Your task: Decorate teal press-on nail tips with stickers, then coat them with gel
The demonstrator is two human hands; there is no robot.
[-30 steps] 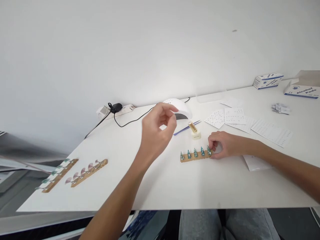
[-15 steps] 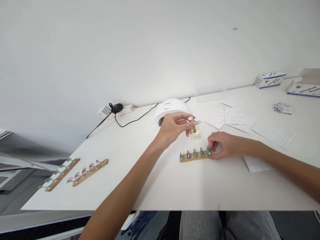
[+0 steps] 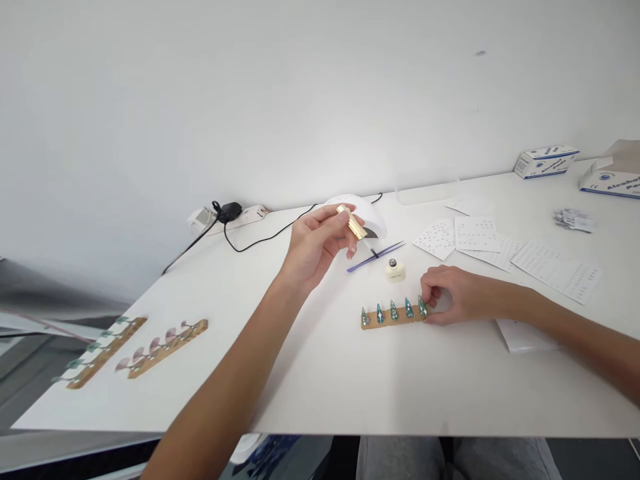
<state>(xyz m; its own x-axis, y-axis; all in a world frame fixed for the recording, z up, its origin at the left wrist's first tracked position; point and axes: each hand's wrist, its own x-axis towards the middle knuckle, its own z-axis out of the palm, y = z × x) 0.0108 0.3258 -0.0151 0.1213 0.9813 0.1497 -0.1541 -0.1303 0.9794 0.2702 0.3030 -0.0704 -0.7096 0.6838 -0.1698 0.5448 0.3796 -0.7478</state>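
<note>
My left hand (image 3: 314,247) is raised above the white table (image 3: 320,373) and pinches a gold brush cap (image 3: 352,223), its thin brush pointing down and right toward a small cream polish bottle (image 3: 395,269) that stands open. My right hand (image 3: 453,294) rests on the table with its fingers closed on the right end of a wooden strip (image 3: 395,317) carrying several teal nail tips. A purple tool (image 3: 376,256) lies just behind the bottle.
A white dome nail lamp (image 3: 363,217) sits behind my left hand, its cable running to a power strip (image 3: 227,215). Two more wooden strips (image 3: 135,350) with nail tips lie at the left. Sticker sheets (image 3: 475,235) and alcohol pad boxes (image 3: 546,161) are at the right.
My left hand went down to the bottle's gold cap, took hold of it and lifted the brush out, up and left. The right hand stayed on the strip.
</note>
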